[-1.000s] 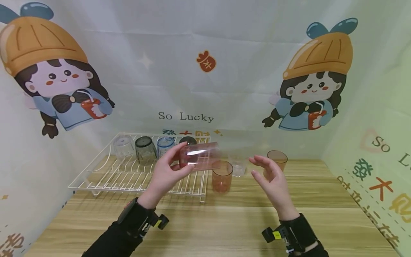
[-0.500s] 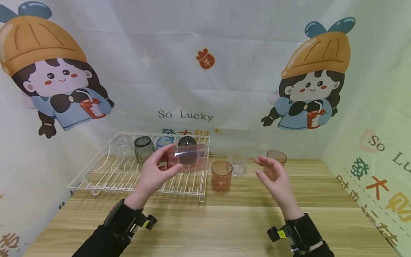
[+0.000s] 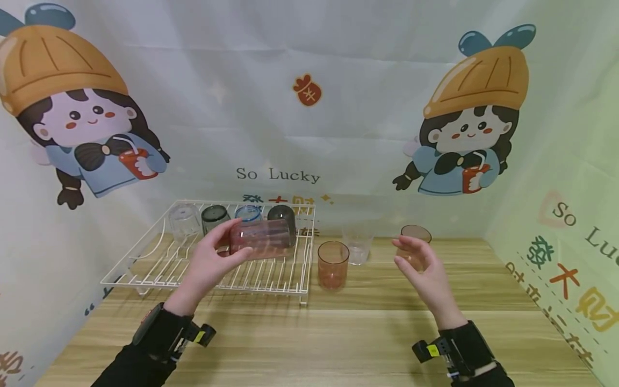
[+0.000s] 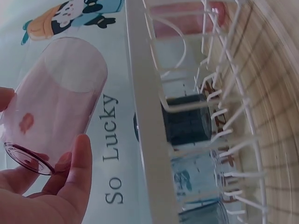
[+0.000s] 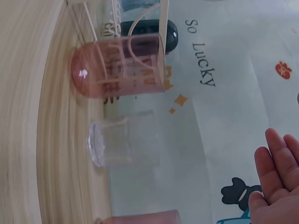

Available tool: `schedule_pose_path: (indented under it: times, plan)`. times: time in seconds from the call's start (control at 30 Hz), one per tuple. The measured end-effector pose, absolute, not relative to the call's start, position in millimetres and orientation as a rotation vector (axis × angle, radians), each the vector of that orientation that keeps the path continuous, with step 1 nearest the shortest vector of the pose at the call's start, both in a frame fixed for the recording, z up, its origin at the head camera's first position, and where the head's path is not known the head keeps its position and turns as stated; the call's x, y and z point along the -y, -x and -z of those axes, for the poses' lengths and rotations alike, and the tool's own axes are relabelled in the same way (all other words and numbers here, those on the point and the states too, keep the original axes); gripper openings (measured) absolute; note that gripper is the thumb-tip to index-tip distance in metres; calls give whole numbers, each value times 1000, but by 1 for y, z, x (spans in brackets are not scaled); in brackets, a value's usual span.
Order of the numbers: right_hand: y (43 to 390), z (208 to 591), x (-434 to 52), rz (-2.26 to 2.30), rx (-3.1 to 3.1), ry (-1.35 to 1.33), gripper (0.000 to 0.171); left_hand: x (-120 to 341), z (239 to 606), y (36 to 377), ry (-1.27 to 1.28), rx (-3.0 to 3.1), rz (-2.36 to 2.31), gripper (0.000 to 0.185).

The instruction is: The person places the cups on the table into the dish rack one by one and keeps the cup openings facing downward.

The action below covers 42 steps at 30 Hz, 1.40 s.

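Observation:
My left hand [image 3: 213,263] holds a clear pink glass [image 3: 263,239] by its base, tipped on its side above the front of a white wire dish rack [image 3: 208,287]. In the left wrist view the fingers curl around the base of this pink glass [image 4: 60,98], its mouth pointing away from the palm. My right hand [image 3: 425,271] hovers empty over the table with relaxed fingers, partly in front of an amber glass [image 3: 416,233]. That right hand [image 5: 280,186] also appears at the right edge of its wrist view, touching nothing.
Upside-down glasses stand along the rack's back: a clear one [image 3: 184,223], a dark grey one [image 3: 215,215], a blue one [image 3: 248,213] and a black one [image 3: 282,215]. Right of the rack stand an orange-pink glass [image 3: 333,266] and a clear glass [image 3: 358,250]. A printed cloth [image 3: 358,156] hangs behind.
My left hand has carried the pink glass leftward, from the rack's right end to over its middle. My empty right hand has drifted a little right.

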State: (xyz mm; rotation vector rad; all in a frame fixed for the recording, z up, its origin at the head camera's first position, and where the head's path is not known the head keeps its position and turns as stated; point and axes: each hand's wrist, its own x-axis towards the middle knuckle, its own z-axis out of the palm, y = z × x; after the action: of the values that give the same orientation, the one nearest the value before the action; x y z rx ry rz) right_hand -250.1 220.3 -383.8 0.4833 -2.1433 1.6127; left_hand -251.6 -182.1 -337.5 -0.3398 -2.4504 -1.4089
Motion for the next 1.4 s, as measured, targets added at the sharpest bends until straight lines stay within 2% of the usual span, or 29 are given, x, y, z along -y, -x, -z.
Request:
schedule_pose_path:
  times: [0.8,1.4]
  plan:
    - [257,383,-244,-1496,2254,-348,43,226,335,250,169,2592,1172,71]
    - [265,384,-258,-1419,2304,-303,49,252,329,251,136,2641,1035,73]
